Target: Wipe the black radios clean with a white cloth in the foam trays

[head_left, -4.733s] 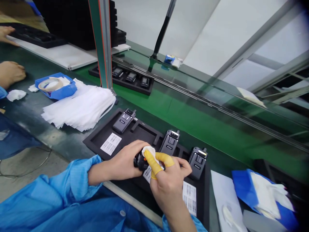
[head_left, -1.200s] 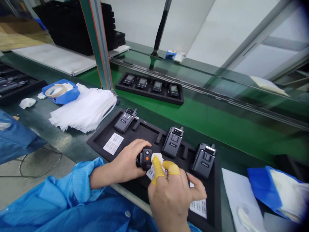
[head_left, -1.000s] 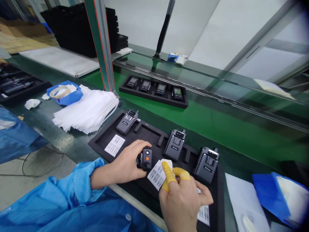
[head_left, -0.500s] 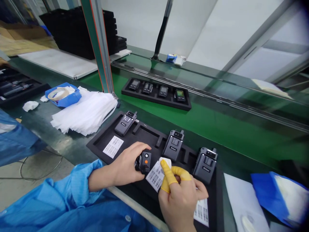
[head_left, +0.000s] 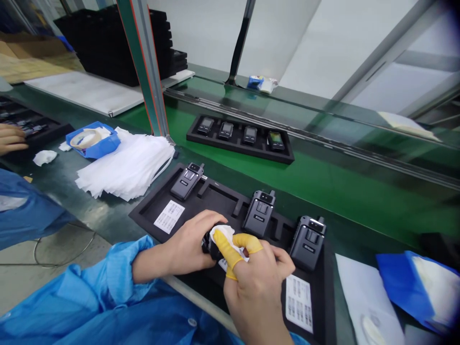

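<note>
Dark-green desk [head_left: 64, 172], white wall [head_left: 204, 38] beyond | left hand [head_left: 190, 242]: grip wrapped boxy black device [head_left: 212, 249] above rectangular black tray [head_left: 215, 199] | right hand [head_left: 257, 280]: pinched crumpled white cloth [head_left: 226, 231] against it | covered end faced upward, long axis unclear

Held device [head_left: 212, 251] is mostly hidden by the left hand [head_left: 189, 244] and white cloth [head_left: 227, 231]. Label sheet [head_left: 223, 265] at 6 o'clock: mostly behind the right hand [head_left: 256, 273]. Second label [head_left: 299, 302] at 5 o'clock: print's too small to read (just code blocks). Far tray [head_left: 237, 151], 1 o'clock: screens [head_left: 249, 133] unreadable. Co-worker's hand [head_left: 11, 139], 9 o'clock: cut by left edge. Blue pouch [head_left: 402, 275], 4 o'clock: blurred.
</note>
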Tool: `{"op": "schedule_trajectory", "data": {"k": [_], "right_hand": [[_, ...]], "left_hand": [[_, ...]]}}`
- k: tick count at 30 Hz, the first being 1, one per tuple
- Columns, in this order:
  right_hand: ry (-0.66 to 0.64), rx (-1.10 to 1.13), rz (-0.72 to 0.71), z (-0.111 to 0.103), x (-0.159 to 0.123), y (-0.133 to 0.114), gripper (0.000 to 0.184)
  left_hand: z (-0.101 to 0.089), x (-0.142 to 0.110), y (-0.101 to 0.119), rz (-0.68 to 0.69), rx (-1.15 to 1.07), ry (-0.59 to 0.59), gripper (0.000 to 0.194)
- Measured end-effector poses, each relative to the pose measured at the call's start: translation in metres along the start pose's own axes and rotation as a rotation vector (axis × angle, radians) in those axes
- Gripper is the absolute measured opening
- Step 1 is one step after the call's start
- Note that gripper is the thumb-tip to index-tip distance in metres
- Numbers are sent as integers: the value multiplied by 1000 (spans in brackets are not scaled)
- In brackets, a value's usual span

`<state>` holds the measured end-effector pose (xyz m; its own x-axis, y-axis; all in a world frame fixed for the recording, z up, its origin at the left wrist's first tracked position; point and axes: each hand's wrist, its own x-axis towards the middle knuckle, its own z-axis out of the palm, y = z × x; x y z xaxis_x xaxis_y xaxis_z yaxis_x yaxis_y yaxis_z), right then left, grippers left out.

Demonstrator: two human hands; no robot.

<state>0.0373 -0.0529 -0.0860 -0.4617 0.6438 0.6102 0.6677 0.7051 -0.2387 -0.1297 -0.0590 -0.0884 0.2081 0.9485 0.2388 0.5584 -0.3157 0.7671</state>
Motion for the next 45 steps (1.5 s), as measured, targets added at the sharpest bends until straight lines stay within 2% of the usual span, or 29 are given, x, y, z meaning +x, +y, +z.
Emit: {"op": "schedule_trajectory", "data": {"k": [5, 10, 16, 22, 28, 32, 36, 45], "right_hand": [[22, 96, 18, -4, -4, 5, 35], [59, 58, 41, -3, -21, 26, 35], [60, -51, 11, 8, -52, 51, 26], [87, -52, 5, 22, -68, 55, 24], [161, 51, 88, 13, -48, 36, 26], [172, 102, 9, 5, -21, 22, 30], [157, 59, -44, 8, -1, 12, 33], [127, 147, 9, 6, 7, 0, 36]], "left_hand": [[0, 0, 1, -7, -1, -1, 61], [-4, 0, -1, -51, 40, 46, 61], [-6, 0, 0, -62, 45, 47, 60], [-5, 0, 3, -75, 50, 42, 59], [-4, 0, 5, -73, 65, 40, 61], [-3, 0, 6, -36, 53, 18, 61], [-2, 0, 3, -3, 33, 5, 63], [-2, -2, 0, 20, 22, -8, 61]]}}
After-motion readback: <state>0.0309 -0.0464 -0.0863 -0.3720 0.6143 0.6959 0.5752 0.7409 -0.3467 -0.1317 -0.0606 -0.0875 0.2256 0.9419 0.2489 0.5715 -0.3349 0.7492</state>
